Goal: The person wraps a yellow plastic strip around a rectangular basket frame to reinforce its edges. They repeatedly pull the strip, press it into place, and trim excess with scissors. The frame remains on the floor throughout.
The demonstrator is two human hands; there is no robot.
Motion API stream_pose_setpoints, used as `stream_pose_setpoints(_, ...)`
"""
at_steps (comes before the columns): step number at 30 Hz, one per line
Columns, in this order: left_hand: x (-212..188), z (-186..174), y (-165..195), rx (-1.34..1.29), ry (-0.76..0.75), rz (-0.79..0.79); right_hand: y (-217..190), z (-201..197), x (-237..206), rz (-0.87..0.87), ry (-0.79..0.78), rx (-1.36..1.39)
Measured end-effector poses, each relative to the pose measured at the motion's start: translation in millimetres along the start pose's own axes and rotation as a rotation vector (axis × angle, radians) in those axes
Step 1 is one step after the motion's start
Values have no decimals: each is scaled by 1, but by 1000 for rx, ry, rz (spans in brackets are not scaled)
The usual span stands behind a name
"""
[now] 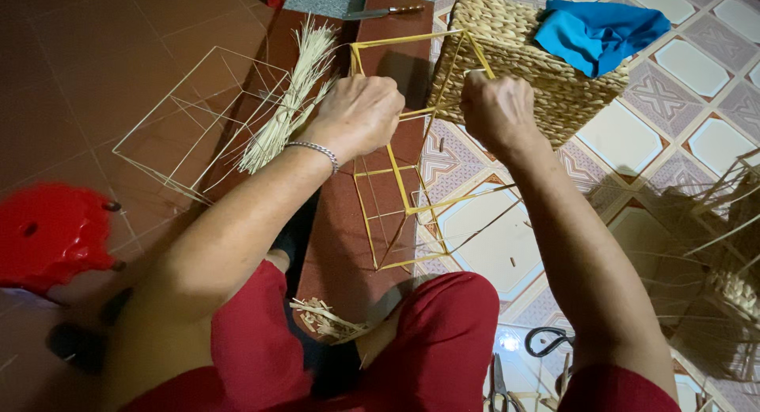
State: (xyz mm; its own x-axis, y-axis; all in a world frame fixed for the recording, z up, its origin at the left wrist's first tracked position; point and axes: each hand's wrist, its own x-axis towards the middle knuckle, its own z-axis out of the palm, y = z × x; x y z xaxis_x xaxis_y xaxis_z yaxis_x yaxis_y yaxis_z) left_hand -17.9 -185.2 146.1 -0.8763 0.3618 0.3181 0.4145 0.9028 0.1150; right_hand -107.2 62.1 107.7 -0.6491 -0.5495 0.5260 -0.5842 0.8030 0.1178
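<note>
Both the left hand [360,111] and the right hand [495,107] have fingers closed on the bare yellow wire frame [400,182] held over the floor, its skeleton formed but nothing woven on it yet.

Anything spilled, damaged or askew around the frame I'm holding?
Mostly tidy. Straw scraps lie scattered on the floor between the knees, and a blue cloth is draped crumpled over the woven basket. The yellow stick frame looks intact.
</note>
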Motion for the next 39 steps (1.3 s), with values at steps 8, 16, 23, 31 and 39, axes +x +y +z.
stream_pose_setpoints(8, -12, 2, 0, -105, -18, -78, 7, 12, -6, -47, -60, -8)
stream_pose_setpoints(16, -6, 9, 2, -265, 29, -163, 1, 6, -14, 37, 32, -19)
stream_pose_setpoints(23, -17, 21, -4, -72, 157, -4, -16, -61, -25, -94, 113, 226)
stream_pose_setpoints(31, -19, 55, -18, -437, 198, -44, 6, -99, -229, 546, 202, 774)
stream_pose_setpoints(39, -56, 105, -18, -1208, 176, -309, -18, -13, -495, 1358, -727, 840)
